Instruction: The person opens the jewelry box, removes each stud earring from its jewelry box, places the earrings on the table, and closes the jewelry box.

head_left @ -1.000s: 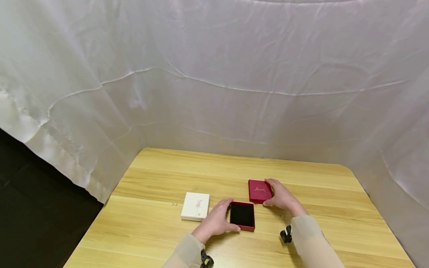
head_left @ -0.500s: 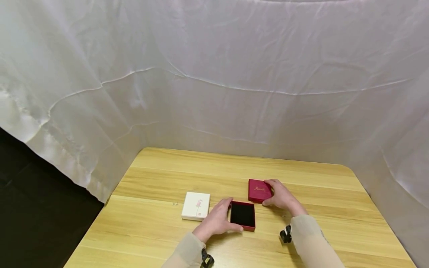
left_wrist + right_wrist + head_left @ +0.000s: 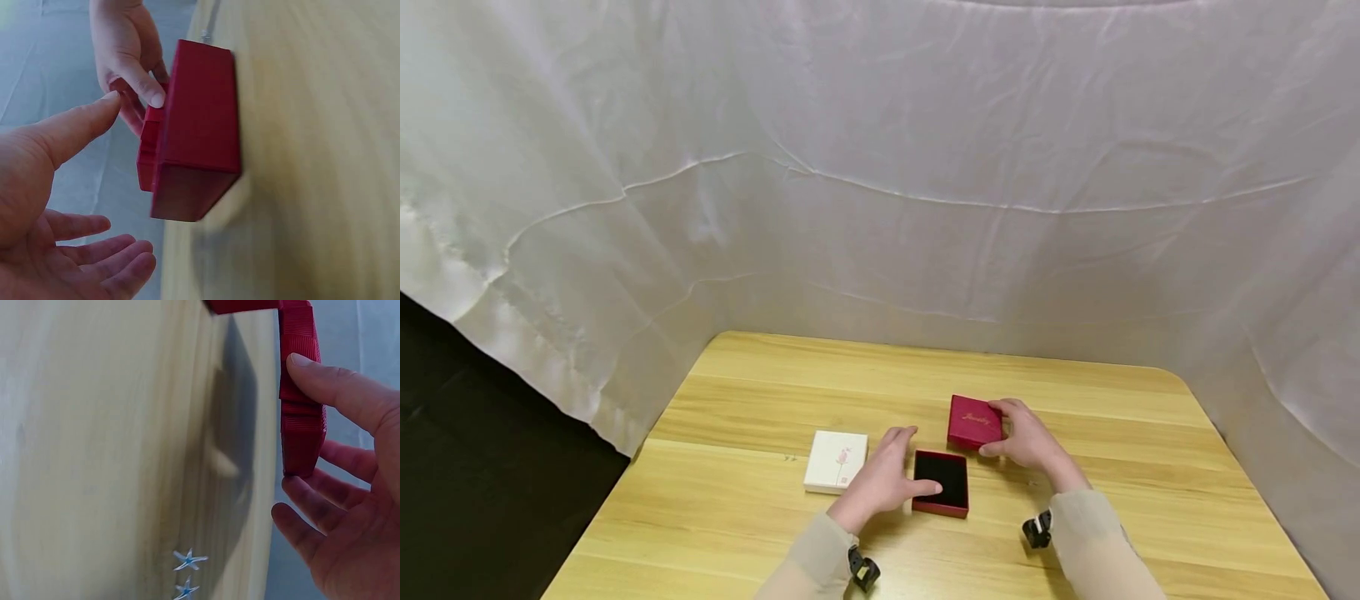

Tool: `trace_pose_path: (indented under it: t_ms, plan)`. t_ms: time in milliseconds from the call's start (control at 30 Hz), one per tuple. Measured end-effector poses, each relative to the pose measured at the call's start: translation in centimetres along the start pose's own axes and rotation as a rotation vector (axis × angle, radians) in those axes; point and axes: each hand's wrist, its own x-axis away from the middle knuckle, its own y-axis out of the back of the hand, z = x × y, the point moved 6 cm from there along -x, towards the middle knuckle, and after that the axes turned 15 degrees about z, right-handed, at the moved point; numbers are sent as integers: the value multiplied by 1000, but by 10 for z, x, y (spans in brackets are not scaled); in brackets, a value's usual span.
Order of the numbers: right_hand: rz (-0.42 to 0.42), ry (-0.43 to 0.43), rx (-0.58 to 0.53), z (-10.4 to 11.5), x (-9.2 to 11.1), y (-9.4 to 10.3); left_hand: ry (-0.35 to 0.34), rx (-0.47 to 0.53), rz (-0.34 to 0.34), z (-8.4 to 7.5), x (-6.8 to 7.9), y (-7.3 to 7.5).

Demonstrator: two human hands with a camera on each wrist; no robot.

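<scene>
My right hand [image 3: 1026, 437] grips a dark red jewelry box lid [image 3: 973, 423] by its right side, raised off the table. Gold lettering marks its top. In the right wrist view, the thumb presses the ribbon bow on the edge of the lid [image 3: 303, 434]. Just in front of the lid lies the red box base [image 3: 943, 510], with a black pad [image 3: 942, 471] inside. My left hand [image 3: 880, 479] is spread at the base's left side, its thumb overlapping the pad in the head view. In the left wrist view, its fingers are apart from the base [image 3: 200, 112].
A white box [image 3: 837, 458] with a pink flower stands left of my left hand. Farther left lie tiny earrings [image 3: 790, 457]. Two silver starfish-shaped earrings [image 3: 189, 559] lie near my right hand. White cloth [image 3: 925, 250] hangs behind the wooden table [image 3: 737, 533].
The right hand has lifted the red lid off the table and brought it slightly left. My left hand has come away from the box base, its thumb moving up over the pad.
</scene>
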Motion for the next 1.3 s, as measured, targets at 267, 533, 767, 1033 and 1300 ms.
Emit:
trace_pose_path:
  t_ms: [267, 533, 767, 1033, 1300]
  plan:
    - [-31, 60, 4, 21, 9, 0, -50, -27, -12, -10, -8, 14]
    - [-43, 134, 18, 40, 17, -4, -93, -74, 5, -20, -23, 26]
    - [-37, 172, 19, 53, 22, -7, -91, -115, 43, -23, -32, 29]
    - [-28, 196, 27, 63, 25, -8, -112, -134, 71, -22, -33, 31]
    - [-30, 200, 33, 66, 28, -12, -127, -147, 60, -21, -28, 32]
